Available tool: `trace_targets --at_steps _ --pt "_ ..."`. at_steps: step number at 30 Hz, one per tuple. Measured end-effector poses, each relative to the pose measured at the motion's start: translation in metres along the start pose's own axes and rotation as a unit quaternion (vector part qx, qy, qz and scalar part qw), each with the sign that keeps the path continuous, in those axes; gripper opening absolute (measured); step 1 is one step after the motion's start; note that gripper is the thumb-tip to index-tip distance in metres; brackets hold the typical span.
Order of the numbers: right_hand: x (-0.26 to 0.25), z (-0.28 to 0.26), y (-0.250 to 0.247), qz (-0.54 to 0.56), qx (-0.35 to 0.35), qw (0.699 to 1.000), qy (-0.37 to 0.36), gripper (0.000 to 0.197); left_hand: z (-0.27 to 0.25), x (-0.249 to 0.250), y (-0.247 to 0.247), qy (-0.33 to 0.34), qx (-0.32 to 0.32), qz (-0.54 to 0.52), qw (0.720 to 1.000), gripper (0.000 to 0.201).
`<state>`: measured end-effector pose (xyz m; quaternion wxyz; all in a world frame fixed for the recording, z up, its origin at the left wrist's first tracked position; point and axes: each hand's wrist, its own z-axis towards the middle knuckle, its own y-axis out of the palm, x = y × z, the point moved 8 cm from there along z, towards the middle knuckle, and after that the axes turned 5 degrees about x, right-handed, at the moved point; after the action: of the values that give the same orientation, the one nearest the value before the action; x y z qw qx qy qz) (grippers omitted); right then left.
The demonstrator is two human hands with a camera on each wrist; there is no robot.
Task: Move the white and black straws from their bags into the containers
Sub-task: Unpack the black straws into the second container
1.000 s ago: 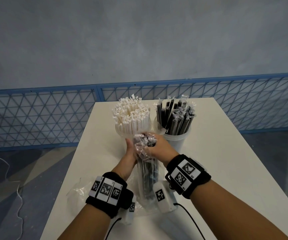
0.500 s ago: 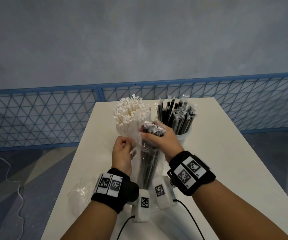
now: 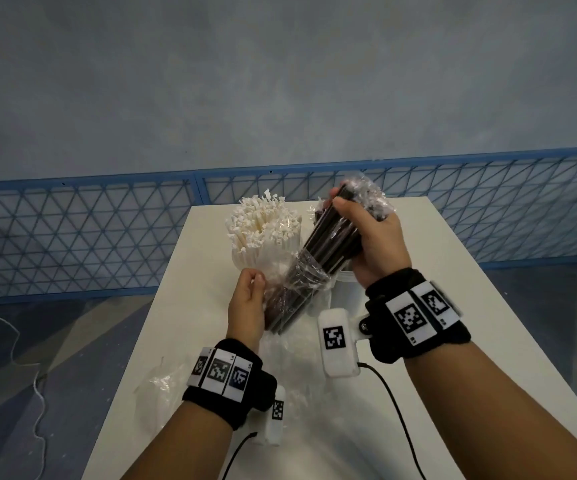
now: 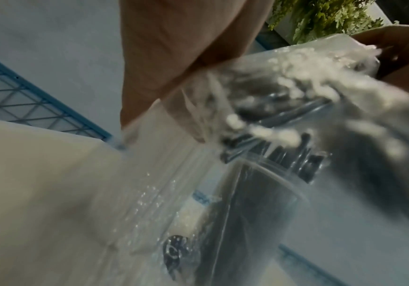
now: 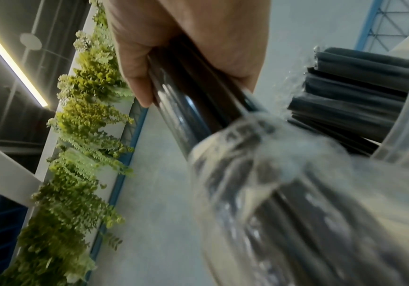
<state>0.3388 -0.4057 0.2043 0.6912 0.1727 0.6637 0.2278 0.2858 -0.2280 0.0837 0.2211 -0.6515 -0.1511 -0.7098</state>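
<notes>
Above the white surface (image 3: 418, 306), the right hand (image 3: 373, 244) clenches one bundle of black plastic straws (image 3: 332, 237). Its left hand (image 3: 247, 299) fingers pinch one clear plastic bag (image 3: 300, 289). Two containers stand near the far edge; one holds white paper-wrapped straws (image 3: 262, 223).

1. Grey-blue wall (image 3: 280, 74), plain and matte, filling the upper half of the head view.
2. Blue mesh fence (image 3: 72, 237) along the wall's foot, running behind the table.
3. White table (image 3: 487, 306), long, reaching toward the fence.
4. Grey and blue floor (image 3: 55, 341) left of the table, with a white cable (image 3: 37, 393) trailing over it.
5. Green and pale ferns (image 5: 81, 154) in a row, seen from the right wrist.
6. Lit strip light (image 5: 12, 62) on a dark ceiling beyond.
</notes>
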Motion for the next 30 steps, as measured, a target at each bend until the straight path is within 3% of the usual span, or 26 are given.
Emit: trace_targets --at_steps 8,11,14,18,23,27,30 --pt "-0.027 0.011 -0.009 0.082 0.018 0.996 -0.027 0.013 -0.002 -0.022 -0.012 -0.048 0.016 0.021 0.999 0.031" --pt "-0.004 0.008 -0.012 0.062 0.015 0.997 0.035 0.03 -0.004 -0.026 -0.008 -0.085 0.019 -0.013 0.996 0.027" --pt "0.029 -0.004 -0.013 0.0 0.003 0.996 0.093 0.058 -0.003 -0.01 -0.004 -0.05 0.022 0.016 0.998 0.028" --pt "0.049 -0.015 -0.013 -0.042 0.018 0.996 0.075 0.02 -0.004 0.004 -0.001 0.005 0.019 0.054 0.998 0.024" --pt "0.041 0.004 -0.024 0.003 0.068 0.996 0.063 0.017 -0.012 0.004 0.002 -0.006 0.02 0.048 0.999 0.02" --pt "0.053 0.0 -0.03 0.011 0.098 0.992 0.084 0.014 -0.008 0.007 0.005 -0.002 0.027 0.072 0.997 0.016" --pt "0.064 -0.006 -0.03 0.045 0.09 0.988 0.118 0.017 0.0 -0.003 -0.001 -0.035 0.042 0.067 0.996 0.023"
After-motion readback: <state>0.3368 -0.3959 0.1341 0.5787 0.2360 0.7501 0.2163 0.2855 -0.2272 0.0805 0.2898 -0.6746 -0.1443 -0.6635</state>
